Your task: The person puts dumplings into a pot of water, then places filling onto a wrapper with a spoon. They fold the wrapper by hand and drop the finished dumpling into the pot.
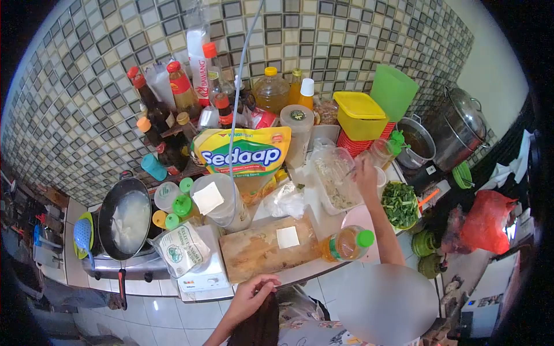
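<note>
My right hand [366, 173] reaches over the right side of a clear plastic container [337, 199] with a pale, shredded-looking mixture in it. Its fingers are drawn together, and what they hold is too small to make out. My left hand [253, 297] is at the counter's front edge, loosely curled, with nothing visible in it. In front of it lies a wooden board [257, 248] carrying one white square sheet [288, 237]. More white squares [208, 198] rest on top of a tall clear tub [228, 213]. A green-capped oil bottle [345, 244] leans beside the board.
A pan [124, 219] with pale contents sits on the stove at left. Chopped greens [399, 205] fill a bowl at right. A yellow Sedaap pouch [242, 151] and several sauce bottles line the tiled wall. A flour bag [182, 249] lies on a white scale [202, 279].
</note>
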Motion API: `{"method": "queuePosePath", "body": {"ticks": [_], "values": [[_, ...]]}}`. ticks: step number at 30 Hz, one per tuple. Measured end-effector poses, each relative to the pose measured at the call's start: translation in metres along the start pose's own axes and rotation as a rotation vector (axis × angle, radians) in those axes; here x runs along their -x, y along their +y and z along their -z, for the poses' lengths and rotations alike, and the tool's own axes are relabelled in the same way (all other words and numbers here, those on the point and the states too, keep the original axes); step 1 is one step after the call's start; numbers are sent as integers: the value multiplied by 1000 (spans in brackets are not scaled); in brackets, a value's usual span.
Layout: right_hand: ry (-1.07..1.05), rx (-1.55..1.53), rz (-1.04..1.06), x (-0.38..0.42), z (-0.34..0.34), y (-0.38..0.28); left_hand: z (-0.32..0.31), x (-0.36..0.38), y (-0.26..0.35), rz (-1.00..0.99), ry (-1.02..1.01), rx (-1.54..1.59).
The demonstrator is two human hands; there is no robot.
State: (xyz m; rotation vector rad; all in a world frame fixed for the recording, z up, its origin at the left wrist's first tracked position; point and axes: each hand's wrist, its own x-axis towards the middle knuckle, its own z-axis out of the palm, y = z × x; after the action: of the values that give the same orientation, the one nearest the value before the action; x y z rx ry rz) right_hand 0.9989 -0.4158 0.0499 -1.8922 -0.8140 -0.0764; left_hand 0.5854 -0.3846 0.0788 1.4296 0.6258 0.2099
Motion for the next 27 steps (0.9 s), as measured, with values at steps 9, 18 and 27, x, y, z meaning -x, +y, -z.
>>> {"method": "queuePosePath", "body": {"ticks": [9,18,27], "values": [[-76,31,274,16,-13,8,2,3,1,8,18,2],[-98,-133,107,26,-5,9,1,2,5,28,14,39],[-112,-66,146,21,-6,18,-2,1,8,54,-22,3]]}}
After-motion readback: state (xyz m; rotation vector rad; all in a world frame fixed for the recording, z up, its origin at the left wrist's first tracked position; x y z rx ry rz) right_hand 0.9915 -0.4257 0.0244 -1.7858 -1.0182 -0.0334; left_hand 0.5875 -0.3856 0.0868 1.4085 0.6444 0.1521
